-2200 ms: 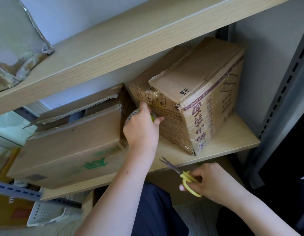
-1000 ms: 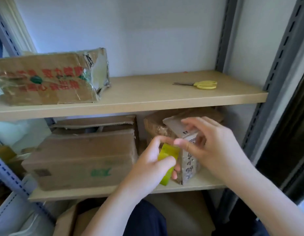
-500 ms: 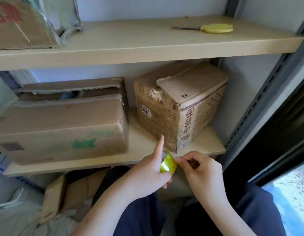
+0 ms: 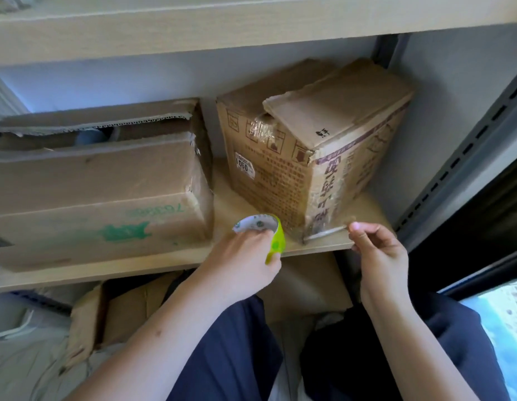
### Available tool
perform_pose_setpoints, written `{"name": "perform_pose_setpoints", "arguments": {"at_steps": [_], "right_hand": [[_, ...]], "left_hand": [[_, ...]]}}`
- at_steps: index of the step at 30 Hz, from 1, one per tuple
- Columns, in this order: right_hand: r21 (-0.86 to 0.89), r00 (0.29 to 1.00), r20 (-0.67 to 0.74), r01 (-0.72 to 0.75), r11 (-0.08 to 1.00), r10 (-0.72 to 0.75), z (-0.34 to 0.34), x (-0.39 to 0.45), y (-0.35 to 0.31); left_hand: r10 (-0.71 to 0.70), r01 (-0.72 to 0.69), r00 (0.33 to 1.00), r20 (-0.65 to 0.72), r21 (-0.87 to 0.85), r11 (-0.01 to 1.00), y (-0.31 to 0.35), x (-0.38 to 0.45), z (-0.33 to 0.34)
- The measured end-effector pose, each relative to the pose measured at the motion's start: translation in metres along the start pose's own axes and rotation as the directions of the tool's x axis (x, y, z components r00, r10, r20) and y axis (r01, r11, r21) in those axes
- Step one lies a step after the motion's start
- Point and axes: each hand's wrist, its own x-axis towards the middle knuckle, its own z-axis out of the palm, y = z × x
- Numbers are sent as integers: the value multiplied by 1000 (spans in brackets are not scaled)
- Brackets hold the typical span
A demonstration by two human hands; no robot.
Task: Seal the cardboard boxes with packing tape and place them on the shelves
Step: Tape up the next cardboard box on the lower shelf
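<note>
Clear tape strip (image 4: 324, 233) barely visible between roll (image 4: 269, 233) and right hand (image 4: 379, 250).

The tape roll (image 4: 273, 240) is lime green outside, its core white with small green marks. The upright box (image 4: 303, 157) is brown cardboard with dark purple lettering, fine printed text and a white sticker. The long box (image 4: 92, 198) is plain brown with green print. The shelf (image 4: 228, 204) is pale wood-grain beige. The trousers (image 4: 231, 357) are navy.

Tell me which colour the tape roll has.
Yellow-green tape roll, with a white inner core; seen in the head view.
</note>
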Motion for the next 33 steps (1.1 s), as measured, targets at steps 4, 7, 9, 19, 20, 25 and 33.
{"name": "perform_pose_setpoints", "arguments": {"at_steps": [4,7,9,19,20,25,33], "right_hand": [[57,999,-29,-27,998,28,6,1,9],[90,993,-108,-27,996,37,13,7,12],[111,990,-134,-32,993,47,17,13,13],[-378,967,-167,117,918,-192,37,40,18],[-482,956,-147,154,863,-252,37,40,16],[-776,940,-118,113,621,-319,40,33,8],[-697,857,198,465,546,-477,53,1,16]], "left_hand": [[-70,112,981,-184,229,967,-3,16,3],[-165,229,954,-252,251,941,1,26,6],[-187,257,945,-269,257,931,3,32,13],[-144,270,882,-449,229,935,8,56,35],[-145,275,878,-456,233,933,8,57,35],[-157,319,834,-529,230,920,15,67,36],[-165,288,823,-543,149,946,17,75,37]]}}
